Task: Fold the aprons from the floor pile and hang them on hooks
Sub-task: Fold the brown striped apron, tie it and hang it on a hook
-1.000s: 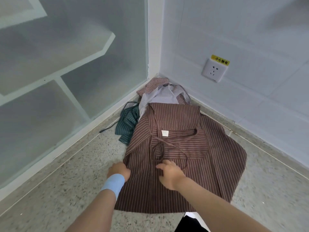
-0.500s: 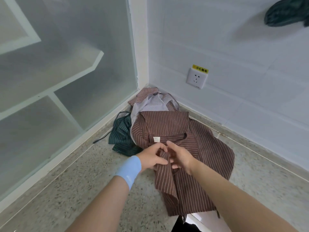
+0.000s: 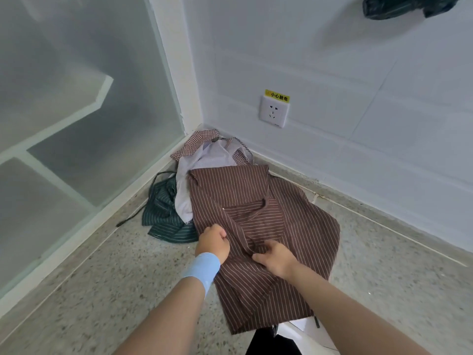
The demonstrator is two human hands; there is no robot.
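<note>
A brown striped apron (image 3: 294, 226) lies on the speckled floor, its left side folded over toward the middle. My left hand (image 3: 213, 242), with a light blue wristband, grips the folded left edge. My right hand (image 3: 276, 257) holds a ridge of the cloth near the apron's middle, fingers curled into the fabric. Behind it in the corner sit a green striped apron (image 3: 163, 213), a white one (image 3: 202, 170) and a red checked one (image 3: 197, 140). A dark green apron (image 3: 394, 6) hangs high on the right wall.
A frosted glass partition (image 3: 76, 111) with a white frame closes off the left side. The white tiled wall carries a power socket (image 3: 273, 114) with a yellow label. Bare speckled floor (image 3: 102, 290) spreads to the left and right of the apron.
The apron's left side, lifted half a second ago, now lies folded over the middle. Both hands came down onto the cloth and moved apart. The camera tilted up.
</note>
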